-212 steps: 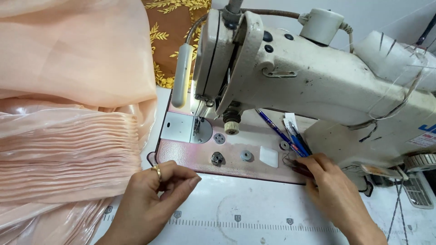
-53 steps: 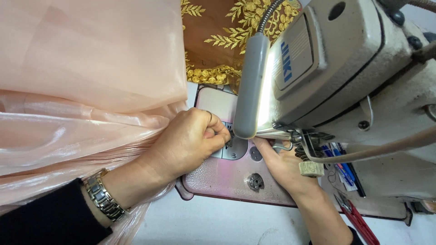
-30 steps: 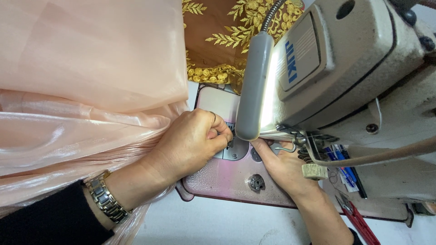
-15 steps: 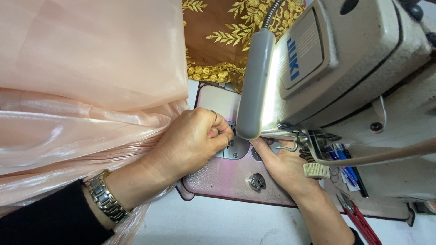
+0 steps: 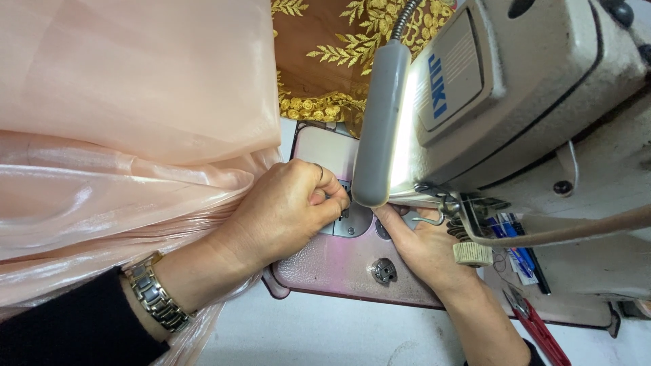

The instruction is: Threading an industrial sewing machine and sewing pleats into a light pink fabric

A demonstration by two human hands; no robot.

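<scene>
Peach sheer fabric (image 5: 135,135) lying left of both hands at the sewing machine's pink bed (image 5: 332,268).
Left hand (image 5: 288,207) is pinching closed beside the needle plate (image 5: 352,220); right hand (image 5: 424,247) fingers are hiding under the machine, state unclear.

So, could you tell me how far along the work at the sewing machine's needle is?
Nothing looks stitched yet: the peach fabric lies bunched left of the needle plate. In hand: left hand pinches at the needle area, right hand reaches under the machine head. Feeding the fabric appears left.
</scene>
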